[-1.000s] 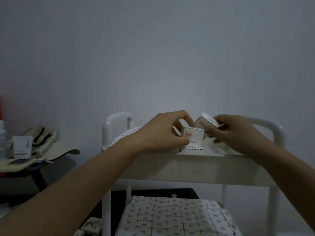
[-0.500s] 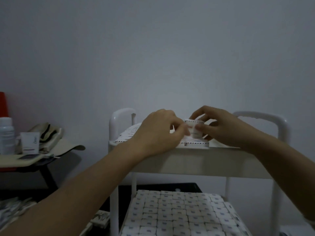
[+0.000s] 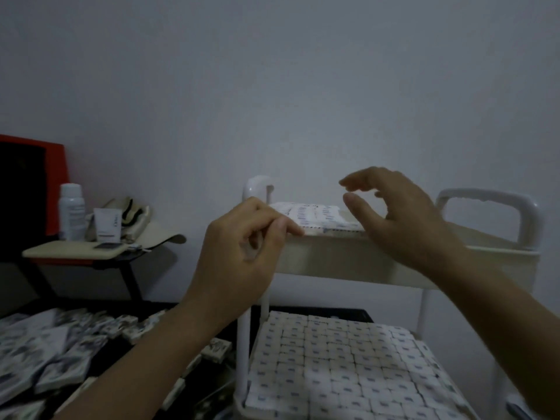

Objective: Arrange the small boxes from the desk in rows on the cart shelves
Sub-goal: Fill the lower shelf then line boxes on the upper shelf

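Two hands, a left hand (image 3: pixel 242 256) and a right hand (image 3: pixel 403 219); one cart (image 3: pixel 348 259) showing two shelves; one bottle (image 3: pixel 71 212); one tube (image 3: pixel 107 221); one cap (image 3: pixel 142 228); small boxes (image 3: pixel 333 359) by the dozen, too many to count

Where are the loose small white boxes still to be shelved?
Head view, lower left: the loose small white boxes lie scattered on the dark desk, just left of the white cart's front post.
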`<move>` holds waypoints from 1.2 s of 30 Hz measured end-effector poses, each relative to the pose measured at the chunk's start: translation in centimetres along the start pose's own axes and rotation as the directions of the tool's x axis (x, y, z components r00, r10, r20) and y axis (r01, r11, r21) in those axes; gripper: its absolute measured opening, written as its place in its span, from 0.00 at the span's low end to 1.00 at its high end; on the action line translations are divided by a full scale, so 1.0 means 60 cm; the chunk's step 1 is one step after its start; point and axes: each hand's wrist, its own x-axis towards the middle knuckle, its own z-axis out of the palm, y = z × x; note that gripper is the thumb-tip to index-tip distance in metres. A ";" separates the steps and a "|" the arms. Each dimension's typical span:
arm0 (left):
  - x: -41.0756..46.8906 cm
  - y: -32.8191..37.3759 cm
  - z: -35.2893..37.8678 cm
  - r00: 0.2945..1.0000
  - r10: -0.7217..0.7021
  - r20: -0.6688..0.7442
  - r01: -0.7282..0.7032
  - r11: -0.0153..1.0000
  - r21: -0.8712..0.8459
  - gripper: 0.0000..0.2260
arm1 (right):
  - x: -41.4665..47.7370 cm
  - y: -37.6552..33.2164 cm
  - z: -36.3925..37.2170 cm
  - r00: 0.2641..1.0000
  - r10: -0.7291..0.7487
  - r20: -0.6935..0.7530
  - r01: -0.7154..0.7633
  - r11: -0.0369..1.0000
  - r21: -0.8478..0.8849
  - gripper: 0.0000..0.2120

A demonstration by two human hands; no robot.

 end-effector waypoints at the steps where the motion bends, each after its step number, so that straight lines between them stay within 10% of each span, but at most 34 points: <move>1: -0.021 -0.003 -0.015 1.000 -0.004 -0.013 0.004 1.000 0.012 0.13 | -0.012 -0.028 0.012 0.995 -0.070 -0.067 0.074 0.995 0.061 0.15; 8: -0.236 -0.105 -0.153 0.941 -0.306 -0.142 0.336 0.891 0.306 0.11 | -0.097 -0.218 0.190 0.943 -0.331 0.019 0.286 0.841 0.460 0.10; 16: -0.478 -0.199 -0.372 0.779 -0.534 -0.330 0.588 0.435 0.682 0.08 | -0.153 -0.384 0.447 0.736 -0.462 0.495 0.060 0.773 0.632 0.11; 23: -0.559 -0.255 -0.460 0.658 -0.575 -0.487 0.612 0.032 0.790 0.24 | -0.159 -0.509 0.616 0.587 -0.545 0.599 0.152 0.800 0.580 0.20; 29: -0.562 -0.242 -0.451 0.708 -0.561 -0.429 0.542 0.042 0.839 0.19 | -0.189 -0.562 0.708 0.539 -0.461 0.705 0.371 0.882 0.292 0.23; 36: -0.559 -0.222 -0.456 0.637 -0.565 -0.524 0.701 0.144 0.698 0.14 | -0.195 -0.532 0.700 0.620 -0.416 0.665 0.216 0.906 0.364 0.17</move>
